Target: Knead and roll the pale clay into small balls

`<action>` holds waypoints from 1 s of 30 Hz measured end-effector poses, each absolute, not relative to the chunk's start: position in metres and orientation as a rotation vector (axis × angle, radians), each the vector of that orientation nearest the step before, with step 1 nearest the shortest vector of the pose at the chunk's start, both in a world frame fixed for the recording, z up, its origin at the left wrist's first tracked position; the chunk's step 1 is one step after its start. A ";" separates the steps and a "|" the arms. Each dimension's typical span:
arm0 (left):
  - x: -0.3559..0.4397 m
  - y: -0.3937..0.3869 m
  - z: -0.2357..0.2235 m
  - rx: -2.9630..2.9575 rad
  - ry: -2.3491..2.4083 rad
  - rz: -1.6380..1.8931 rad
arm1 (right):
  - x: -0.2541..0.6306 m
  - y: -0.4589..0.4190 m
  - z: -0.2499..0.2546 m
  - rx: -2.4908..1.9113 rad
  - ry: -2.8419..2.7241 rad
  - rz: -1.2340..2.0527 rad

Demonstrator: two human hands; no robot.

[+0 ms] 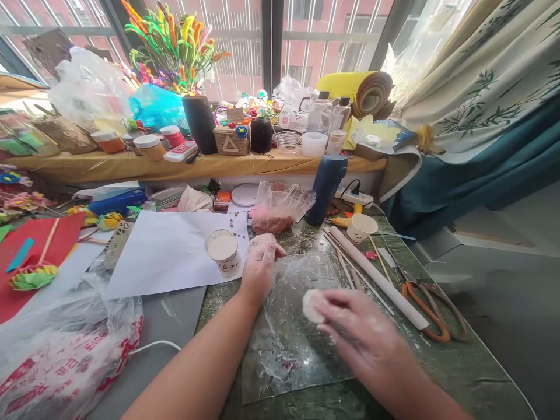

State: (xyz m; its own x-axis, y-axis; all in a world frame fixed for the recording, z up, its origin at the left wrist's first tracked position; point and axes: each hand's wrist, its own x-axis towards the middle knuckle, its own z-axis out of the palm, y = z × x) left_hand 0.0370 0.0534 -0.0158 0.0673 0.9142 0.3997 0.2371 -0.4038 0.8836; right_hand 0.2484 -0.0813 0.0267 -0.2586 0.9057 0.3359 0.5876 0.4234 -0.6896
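Observation:
My right hand (363, 332) hovers over a clear plastic sheet (289, 344) on the green table and pinches a small flat white lump of clay (311, 305) at its fingertips. My left hand (259, 262) rests on the sheet's upper left corner, its fingers curled and dusted with white powder; I cannot make out anything in it. A white paper cup (224, 254) stands just left of that hand, on a white sheet of paper (170, 251).
A long white rolling stick (378, 277), thin wooden sticks and orange-handled scissors (431, 312) lie to the right. Behind stand a paper cup (361, 227), a blue bottle (326, 186) and a plastic bag of pink material (277, 210). A printed plastic bag (65, 356) sits front left.

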 end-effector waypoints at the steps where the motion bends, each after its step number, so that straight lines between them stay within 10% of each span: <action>1: 0.038 0.053 -0.016 1.699 1.118 1.355 | 0.248 -0.085 0.018 -1.267 -2.072 0.571; 30: 0.046 0.059 -0.013 1.248 1.020 1.142 | 0.249 -0.052 0.003 -1.303 -1.996 0.082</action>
